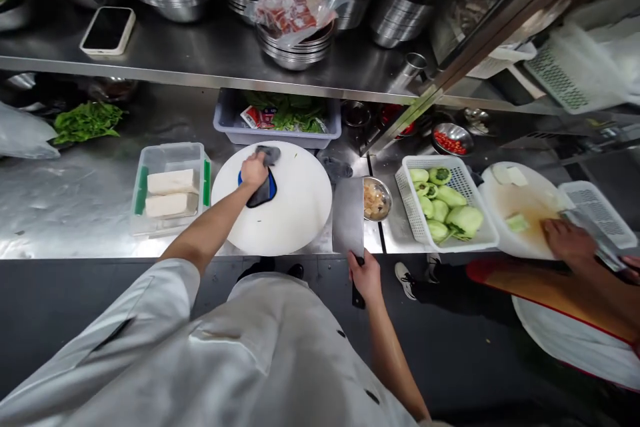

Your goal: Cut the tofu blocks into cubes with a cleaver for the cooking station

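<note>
My left hand (254, 171) is closed on a dark grey cloth with a blue edge (264, 195), pressed against the round white cutting board (295, 213). Part of the cloth is hidden under the fingers. In my right hand (367, 275) is the black handle of a cleaver (349, 217), its broad blade pointing away from me, just right of the board. A metal bowl of pale, chopped pieces (376, 199) lies partly behind the blade. Left of the board, a clear plastic container (173, 156) holds two white blocks (171, 193).
A lilac tub (280, 138) with greens stands behind the board. To the right is a white basket (413, 213) of green vegetables. Beyond it, a co-worker's hand (570, 240) rests at another board (500, 213). A steel shelf (190, 77) with stacked bowls runs above.
</note>
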Demonstrator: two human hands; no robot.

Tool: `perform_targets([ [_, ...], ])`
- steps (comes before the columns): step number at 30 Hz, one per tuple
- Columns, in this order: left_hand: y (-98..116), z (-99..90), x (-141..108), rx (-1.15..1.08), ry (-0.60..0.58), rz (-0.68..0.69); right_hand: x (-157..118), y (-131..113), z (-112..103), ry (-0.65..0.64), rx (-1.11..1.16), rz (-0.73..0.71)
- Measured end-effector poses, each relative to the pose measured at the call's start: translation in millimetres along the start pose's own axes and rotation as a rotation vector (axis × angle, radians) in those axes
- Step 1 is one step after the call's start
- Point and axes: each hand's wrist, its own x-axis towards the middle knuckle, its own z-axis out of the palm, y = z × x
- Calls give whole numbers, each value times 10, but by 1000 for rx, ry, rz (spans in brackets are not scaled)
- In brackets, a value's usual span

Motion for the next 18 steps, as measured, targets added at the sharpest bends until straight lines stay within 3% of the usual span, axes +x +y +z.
perform_targets([
  [2, 183, 8, 326, -13, 59, -45, -336, 235, -135, 19, 38, 81],
  [5, 699, 171, 601, -8, -94, 166, -792, 559, -258, 84, 105, 222],
  [8, 1121, 378, 443, -68, -262, 427, -1077, 801, -318, 156, 203, 301],
  [10, 1141, 437, 127, -163, -335, 558, -1142, 902, -359, 185, 257, 318],
  [12, 926, 397, -305, -269, -430, 659, -1118, 955, -404, 189, 287, 309],
  [14, 546, 273, -825, -328, -531, 699, -1029, 963, -442, 170, 291, 283],
  [18, -378, -8, -2020, -319, -594, 547, -756, 857, -434, 51, 242, 219],
])
